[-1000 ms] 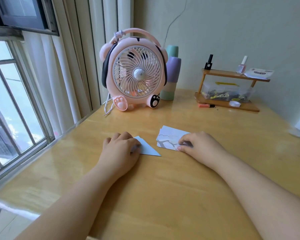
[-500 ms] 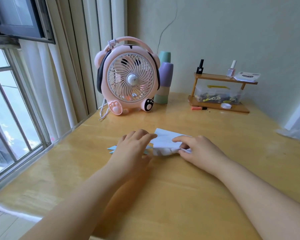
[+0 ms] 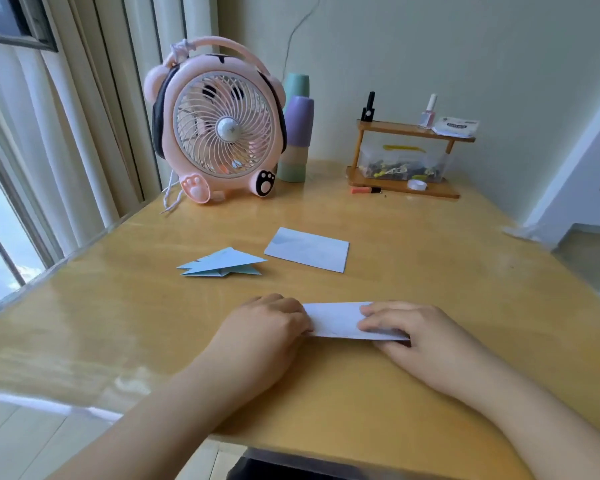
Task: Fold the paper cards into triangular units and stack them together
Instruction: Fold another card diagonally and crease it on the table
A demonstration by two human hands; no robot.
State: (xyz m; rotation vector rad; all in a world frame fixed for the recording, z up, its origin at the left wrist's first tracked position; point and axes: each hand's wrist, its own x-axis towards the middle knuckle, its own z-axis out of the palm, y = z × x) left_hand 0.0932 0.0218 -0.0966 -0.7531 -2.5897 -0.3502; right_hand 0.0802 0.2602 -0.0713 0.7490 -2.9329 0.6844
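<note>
A single head-worn wide-angle camera looks forward and down across the wooden bench (image 3: pixel 361 393) from the person's seat at its near edge. Both forearms enter from the bottom corners, close under the lens. The view faces the far wall, where a pink fan (image 3: pixel 219 123) and a small wooden shelf (image 3: pixel 409 157) stand, with a window (image 3: pixel 0 209) along the left edge.

A home, a bedroom corner by the look: a glossy wooden tabletop (image 3: pixel 430 258) beside a curtained window (image 3: pixel 0 216), a pink bear-shaped desk fan (image 3: pixel 219 123), nail-polish bottles (image 3: pixel 429 111) on a small wooden shelf (image 3: pixel 409 129).
</note>
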